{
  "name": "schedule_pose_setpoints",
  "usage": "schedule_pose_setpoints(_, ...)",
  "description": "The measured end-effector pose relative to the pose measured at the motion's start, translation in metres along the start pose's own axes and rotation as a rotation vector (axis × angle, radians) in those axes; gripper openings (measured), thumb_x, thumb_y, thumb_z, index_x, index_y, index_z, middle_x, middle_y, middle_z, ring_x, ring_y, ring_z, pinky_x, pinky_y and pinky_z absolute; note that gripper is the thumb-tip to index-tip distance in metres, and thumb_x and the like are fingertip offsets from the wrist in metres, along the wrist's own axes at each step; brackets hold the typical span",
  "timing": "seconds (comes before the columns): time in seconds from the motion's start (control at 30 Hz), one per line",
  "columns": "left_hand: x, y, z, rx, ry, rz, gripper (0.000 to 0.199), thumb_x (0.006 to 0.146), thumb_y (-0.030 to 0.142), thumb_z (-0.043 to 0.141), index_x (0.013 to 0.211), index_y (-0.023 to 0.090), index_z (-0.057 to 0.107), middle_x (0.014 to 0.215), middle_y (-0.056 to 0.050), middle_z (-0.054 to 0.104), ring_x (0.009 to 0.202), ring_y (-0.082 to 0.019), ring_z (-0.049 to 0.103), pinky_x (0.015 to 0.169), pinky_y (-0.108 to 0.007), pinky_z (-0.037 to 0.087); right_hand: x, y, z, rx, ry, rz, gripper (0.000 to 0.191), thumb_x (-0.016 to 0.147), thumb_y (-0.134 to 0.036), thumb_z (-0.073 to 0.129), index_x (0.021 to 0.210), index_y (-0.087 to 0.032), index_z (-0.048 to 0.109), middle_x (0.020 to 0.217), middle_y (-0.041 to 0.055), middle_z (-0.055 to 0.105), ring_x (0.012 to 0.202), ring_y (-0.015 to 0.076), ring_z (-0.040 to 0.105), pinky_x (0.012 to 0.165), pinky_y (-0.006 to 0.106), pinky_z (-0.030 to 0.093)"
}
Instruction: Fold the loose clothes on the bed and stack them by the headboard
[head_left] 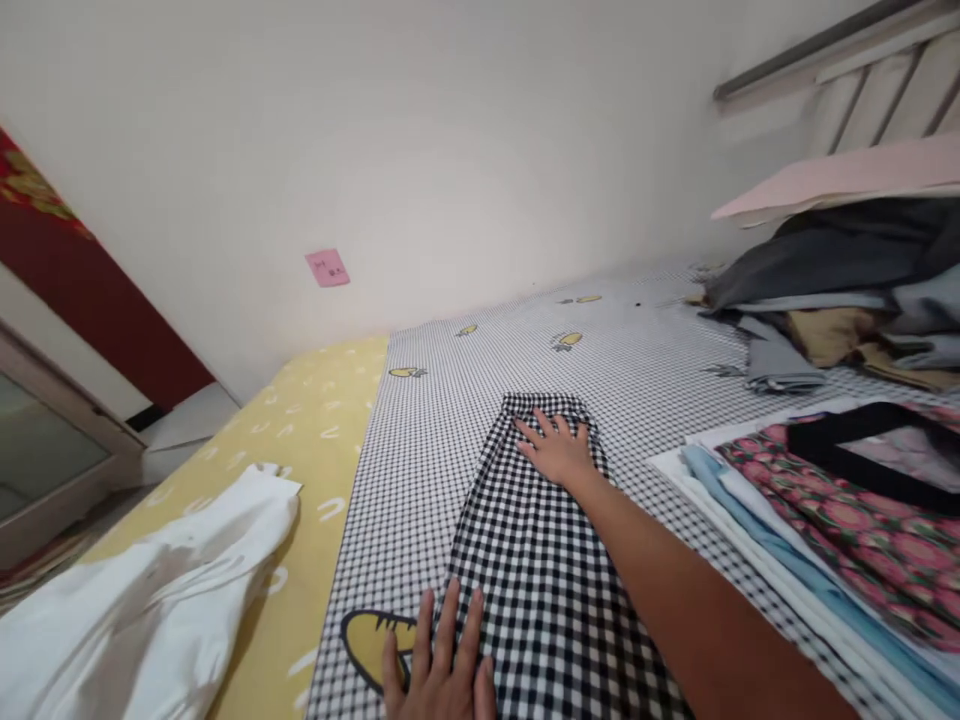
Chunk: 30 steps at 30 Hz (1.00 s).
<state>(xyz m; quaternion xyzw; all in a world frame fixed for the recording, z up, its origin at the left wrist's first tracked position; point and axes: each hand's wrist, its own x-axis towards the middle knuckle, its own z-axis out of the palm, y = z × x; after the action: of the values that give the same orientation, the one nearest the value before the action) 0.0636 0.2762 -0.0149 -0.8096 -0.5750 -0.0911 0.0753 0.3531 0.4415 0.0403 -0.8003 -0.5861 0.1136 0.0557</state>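
A black-and-white checked garment with a gathered waistband point(540, 560) lies lengthwise on the bed, its waistband end toward the wall. Near that waistband my right hand point(559, 450) rests flat with the fingers spread. My left hand point(442, 660) lies palm down at the garment's left edge, fingers stretched out, partly over the bedsheet point(405, 480). Neither hand grips anything. The garment's lower end runs out of the picture, and my right forearm covers part of its right side.
At right sits a folded stack topped by a floral shirt point(847, 500). Behind it is a pile of dark clothes point(840, 260) under a pink sheet-like item point(847, 180). A white garment point(180, 590) lies on the yellow strip point(330, 400) at left. A wall point(465, 170) bounds the bed.
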Motion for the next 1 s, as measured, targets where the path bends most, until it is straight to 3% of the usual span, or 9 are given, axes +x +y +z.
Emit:
schedule_pose_setpoints(0.13, 0.003, 0.000, -0.013, -0.054, -0.071, 0.024, 0.052, 0.097, 0.032, 0.034, 0.148, 0.042, 0.035, 0.159, 0.005, 0.035, 0.148, -0.035, 0.033, 0.118, -0.071, 0.017, -0.046, -0.024, -0.006, -0.034, -0.068, 0.005, 0.063, 0.099, -0.055, 0.012, 0.159, -0.036, 0.011, 0.169, -0.0025, -0.002, 0.153, 0.0364, -0.007, 0.117, 0.070, -0.005)
schedule_pose_setpoints(0.3, 0.005, -0.002, -0.028, -0.118, -0.130, 0.053, 0.053, 0.098, 0.033, 0.030, 0.150, 0.040, 0.034, 0.162, 0.005, 0.030, 0.152, -0.032, 0.024, 0.120, -0.070, 0.014, -0.167, -0.039, 0.018, -0.071, -0.073, -0.121, 0.062, 0.098, -0.062, 0.016, 0.157, -0.041, 0.017, 0.168, -0.0056, 0.008, 0.154, 0.0336, 0.000, 0.120, 0.067, 0.002)
schedule_pose_setpoints(0.43, 0.003, 0.001, -0.036, -0.198, -0.106, 0.055, 0.052, 0.100, 0.038, 0.031, 0.151, 0.035, 0.038, 0.162, 0.001, 0.031, 0.153, -0.031, 0.021, 0.121, -0.068, 0.010, -0.266, -0.006, 0.074, -0.032, 0.133, -0.363, 0.054, 0.099, -0.061, 0.025, 0.152, -0.050, 0.028, 0.165, -0.0062, 0.024, 0.152, 0.0359, 0.017, 0.117, 0.072, 0.011)
schedule_pose_setpoints(0.57, -0.017, 0.003, -0.051, -0.306, -0.108, 0.041, 0.052, 0.098, 0.035, 0.038, 0.148, 0.026, 0.045, 0.161, -0.007, 0.036, 0.151, -0.034, 0.025, 0.121, -0.067, 0.013, -0.324, 0.044, 0.126, -0.113, 0.456, -0.457, 0.057, 0.096, -0.043, 0.045, 0.150, -0.051, 0.032, 0.157, -0.0002, 0.043, 0.141, 0.0403, 0.041, 0.106, 0.075, 0.033)
schedule_pose_setpoints(0.67, -0.055, -0.008, -0.062, -0.384, -0.093, 0.030, 0.050, 0.095, 0.029, 0.044, 0.146, 0.028, 0.048, 0.162, -0.006, 0.036, 0.152, -0.027, 0.026, 0.124, -0.057, 0.011, -0.352, 0.064, 0.143, -0.149, 0.615, -0.464, 0.059, 0.095, -0.034, 0.043, 0.152, -0.047, 0.033, 0.156, 0.0028, 0.045, 0.139, 0.0403, 0.044, 0.102, 0.073, 0.038)
schedule_pose_setpoints(0.77, -0.111, -0.042, -0.065, -0.490, -0.090, -0.041, 0.053, 0.092, 0.024, 0.049, 0.144, 0.034, 0.048, 0.163, 0.000, 0.035, 0.151, -0.019, 0.025, 0.126, -0.047, 0.009, -0.376, 0.068, 0.155, -0.117, 0.612, -0.430, 0.057, 0.098, -0.038, 0.037, 0.154, -0.044, 0.030, 0.162, 0.0037, 0.035, 0.143, 0.0411, 0.038, 0.097, 0.071, 0.043)
schedule_pose_setpoints(0.83, -0.158, -0.073, -0.063, -0.561, -0.081, -0.204, 0.055, 0.092, 0.021, 0.046, 0.146, 0.032, 0.045, 0.163, -0.002, 0.035, 0.151, -0.018, 0.026, 0.126, -0.047, 0.011, -0.388, 0.069, 0.166, -0.086, 0.586, -0.448, 0.058, 0.098, -0.042, 0.035, 0.155, -0.045, 0.026, 0.163, 0.0032, 0.033, 0.142, 0.0408, 0.039, 0.093, 0.069, 0.046)
schedule_pose_setpoints(0.9, -0.209, -0.103, -0.057, -0.632, -0.078, -0.448, 0.054, 0.093, 0.023, 0.038, 0.147, 0.023, 0.043, 0.161, -0.011, 0.037, 0.149, -0.023, 0.030, 0.123, -0.053, 0.017, -0.397, 0.071, 0.176, -0.060, 0.575, -0.505, 0.061, 0.096, -0.045, 0.036, 0.155, -0.048, 0.021, 0.159, 0.0024, 0.040, 0.134, 0.0387, 0.049, 0.091, 0.067, 0.047)
schedule_pose_setpoints(1.0, -0.286, -0.129, -0.045, -0.799, -0.129, -0.770, 0.053, 0.097, 0.036, 0.031, 0.141, 0.012, 0.048, 0.151, -0.022, 0.047, 0.143, -0.028, 0.041, 0.117, -0.054, 0.030, -0.406, 0.072, 0.175, -0.001, 0.606, -0.601, 0.066, 0.094, -0.044, 0.040, 0.155, -0.050, 0.017, 0.152, 0.0025, 0.050, 0.123, 0.0379, 0.059, 0.092, 0.065, 0.046)
